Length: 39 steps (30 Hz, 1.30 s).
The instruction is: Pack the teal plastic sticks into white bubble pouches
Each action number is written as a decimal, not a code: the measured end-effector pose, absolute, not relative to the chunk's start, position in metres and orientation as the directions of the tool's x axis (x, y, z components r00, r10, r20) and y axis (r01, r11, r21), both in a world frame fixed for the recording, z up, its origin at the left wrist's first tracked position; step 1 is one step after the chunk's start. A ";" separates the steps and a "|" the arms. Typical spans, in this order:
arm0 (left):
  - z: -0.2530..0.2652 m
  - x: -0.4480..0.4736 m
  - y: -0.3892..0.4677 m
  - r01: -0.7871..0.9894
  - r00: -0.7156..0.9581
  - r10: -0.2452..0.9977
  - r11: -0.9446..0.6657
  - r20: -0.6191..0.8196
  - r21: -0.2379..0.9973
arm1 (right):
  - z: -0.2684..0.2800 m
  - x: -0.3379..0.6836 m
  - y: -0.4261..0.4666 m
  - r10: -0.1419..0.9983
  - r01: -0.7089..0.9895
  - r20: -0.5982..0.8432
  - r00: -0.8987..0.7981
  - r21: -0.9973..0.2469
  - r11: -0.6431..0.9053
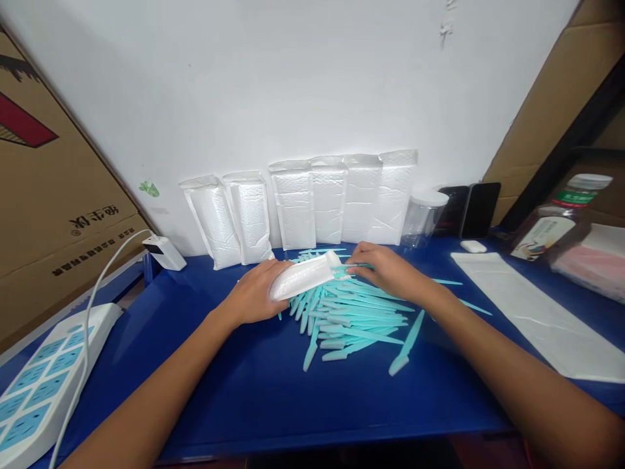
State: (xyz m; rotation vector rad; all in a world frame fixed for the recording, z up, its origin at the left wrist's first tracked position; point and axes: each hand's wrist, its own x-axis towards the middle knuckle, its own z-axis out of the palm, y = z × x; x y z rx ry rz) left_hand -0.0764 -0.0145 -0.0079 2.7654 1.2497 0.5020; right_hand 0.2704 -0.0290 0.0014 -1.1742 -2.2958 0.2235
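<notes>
My left hand (258,290) is closed around a white bubble mailer (303,276), which lies tilted with its mouth toward the right. My right hand (383,268) pinches one or more turquoise eyebrow razors (359,266) at that mouth; their left ends reach the mailer's opening. How far in they go is hidden, and I cannot tell the exact number. Under both hands a loose pile of capped turquoise razors (364,316) covers the middle of the blue table (293,397). One razor (407,344) lies apart at the pile's front right.
Several bubble mailers (295,205) lean upright against the white wall. A flat mailer (541,312) lies at the right, near a clear jar (424,218), phones (481,210), a small white case (473,246) and a bottle (556,221). A power strip (58,374) with a white cable is at left.
</notes>
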 end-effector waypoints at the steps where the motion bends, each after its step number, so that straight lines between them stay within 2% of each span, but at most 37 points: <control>1: -0.008 -0.076 -0.015 0.721 0.617 0.742 -0.666 0.263 0.190 | 0.002 0.269 -0.030 0.790 0.708 0.399 -0.466 -0.367 0.603; 6: -0.007 -0.073 -0.017 0.713 0.621 0.738 -0.672 0.264 0.198 | 0.008 0.266 -0.035 0.774 0.726 0.421 -0.473 -0.312 0.613; 13: -0.005 -0.071 -0.019 0.704 0.629 0.729 -0.681 0.268 0.201 | 0.014 0.261 -0.040 0.823 0.737 0.371 -0.431 -0.381 0.558; 18: -0.005 -0.065 -0.023 0.687 0.650 0.708 -0.703 0.278 0.185 | 0.011 0.254 -0.046 0.770 0.689 0.406 -0.493 -0.358 0.630; 28: -0.007 -0.064 -0.023 0.682 0.642 0.711 -0.701 0.286 0.209 | 0.016 0.250 -0.053 0.745 0.578 0.396 -0.536 -0.472 0.666; 31: -0.008 -0.064 -0.023 0.679 0.638 0.714 -0.699 0.288 0.225 | 0.020 0.244 -0.057 0.749 0.537 0.457 -0.480 -0.522 0.663; 34: -0.007 -0.064 -0.022 0.671 0.632 0.718 -0.695 0.291 0.258 | 0.025 0.242 -0.059 0.729 0.483 0.575 -0.370 -0.552 0.680; 36: -0.008 -0.064 -0.020 0.666 0.610 0.727 -0.686 0.317 0.292 | 0.027 0.246 -0.056 0.706 0.521 0.663 -0.250 -0.522 0.675; 39: -0.008 -0.067 -0.016 0.675 0.514 0.760 -0.645 0.399 0.358 | 0.028 0.259 -0.047 0.658 0.649 0.752 -0.039 -0.482 0.589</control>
